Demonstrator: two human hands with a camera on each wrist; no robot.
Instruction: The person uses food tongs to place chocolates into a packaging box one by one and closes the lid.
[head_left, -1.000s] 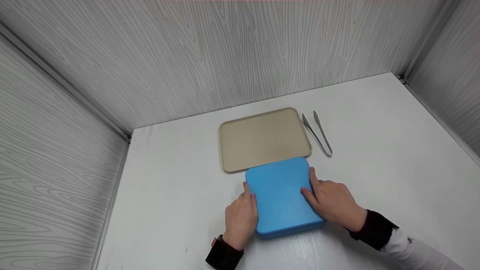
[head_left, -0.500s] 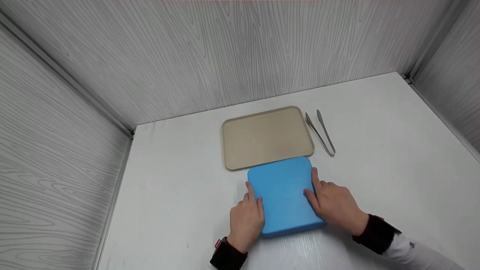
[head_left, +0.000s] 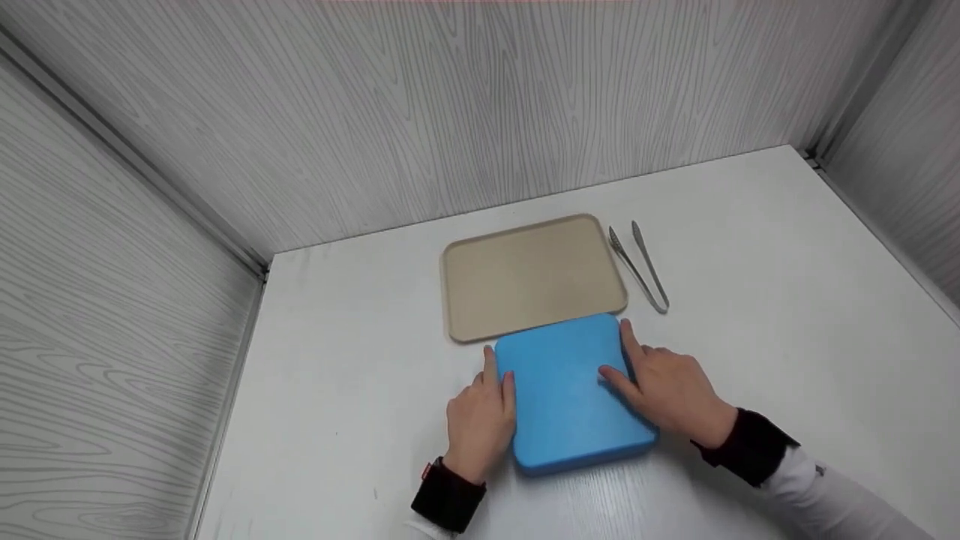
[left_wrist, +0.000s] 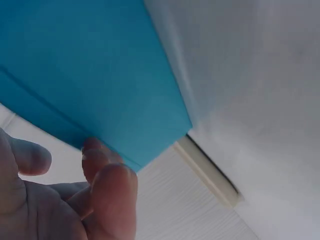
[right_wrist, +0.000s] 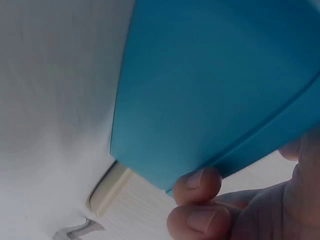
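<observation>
White table (head_left: 750, 300): both hands, left hand (head_left: 480, 420) and right hand (head_left: 671, 390), fingers curled gripping blue box (head_left: 570, 390) sides, lid closed; beige tray (head_left: 529, 274) far, tongs (head_left: 639, 266) untouched.

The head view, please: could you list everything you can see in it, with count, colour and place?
Blue box: one, bright blue, near middle of the table, its far edge meeting the tray.
Tray: one, beige, flat on the table behind the box.
Tongs: one pair, metal, right of the tray.
Table: one, white, walled by grey wood-grain panels.
Left hand: one, holds the box's left edge, dark cuff.
Right hand: one, holds the box's right edge, thumb on top, dark cuff and white sleeve.
</observation>
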